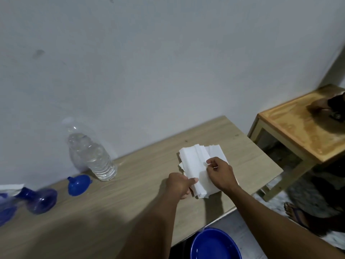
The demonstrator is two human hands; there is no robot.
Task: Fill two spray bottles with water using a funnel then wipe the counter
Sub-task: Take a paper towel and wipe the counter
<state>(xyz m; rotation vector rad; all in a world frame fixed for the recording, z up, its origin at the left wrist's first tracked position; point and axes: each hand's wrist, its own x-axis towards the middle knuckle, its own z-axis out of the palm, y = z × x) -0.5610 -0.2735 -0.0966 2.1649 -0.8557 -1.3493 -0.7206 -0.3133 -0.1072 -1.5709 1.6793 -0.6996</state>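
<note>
Spanning the view from 8 to 3 o'clock, a pale wood-grain desk [141,165] is set against a grey wall [168,62]. A varnished wooden table [291,131] is seen at 3 o'clock, just off the desk's end, with another person's hand [317,105] resting on it. A blue basin [214,245] is placed below the desk edge at 6 o'clock. A clear water bottle [91,154] is stood upright at 9 o'clock by the wall. White paper towels [196,163] are held at centre, above the desk's right end, long axis running 12 to 6. A blurred blue spray bottle [40,200] is tipped at 8 o'clock, neck toward 10. A blue funnel [78,185] is laid on its side between the two bottles, spout toward 10. The towels' lower edge is gripped by the left hand [178,186], thumb on top; one sheet is pinched by the right hand [220,174], its fingers curled.
</note>
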